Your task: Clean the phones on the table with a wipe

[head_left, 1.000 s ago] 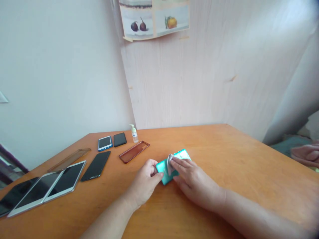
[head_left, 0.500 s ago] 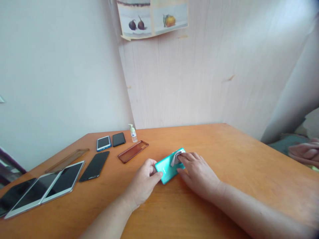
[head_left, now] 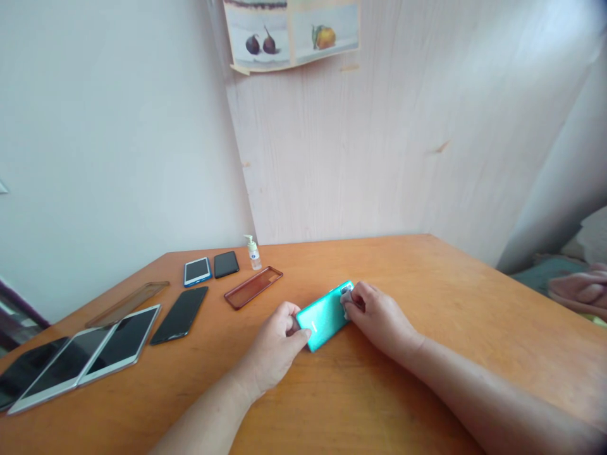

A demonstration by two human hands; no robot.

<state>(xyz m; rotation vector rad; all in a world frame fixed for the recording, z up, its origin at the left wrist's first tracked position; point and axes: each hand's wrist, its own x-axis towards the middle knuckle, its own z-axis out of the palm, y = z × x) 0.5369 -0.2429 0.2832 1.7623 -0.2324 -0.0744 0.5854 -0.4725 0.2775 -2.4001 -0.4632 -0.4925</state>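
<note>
A shiny turquoise smartphone (head_left: 325, 319) is tilted above the wooden table, its back facing up and its camera lenses at the far right end. My left hand (head_left: 279, 341) grips its near left end, thumb on the back and fingers along the edge and underneath. Bunched in the fingers of my right hand (head_left: 379, 316) is a small greyish cloth (head_left: 347, 304), pressed against the phone beside the camera. Most of the cloth is hidden by my fingers. A reddish-brown phone case (head_left: 253, 288) lies just beyond my left hand.
On the wooden table (head_left: 450, 316), a pump bottle (head_left: 254, 254) stands at the back. A blue-cased phone (head_left: 197, 272), a small black phone (head_left: 226, 265), a larger black phone (head_left: 181, 316), a brownish clear case (head_left: 130, 304) and white-framed tablets (head_left: 121, 344) lie to the left.
My right hand has curled its fingers and drawn the cloth toward the phone's right end, uncovering the camera lenses. My left hand keeps its hold on the phone.
</note>
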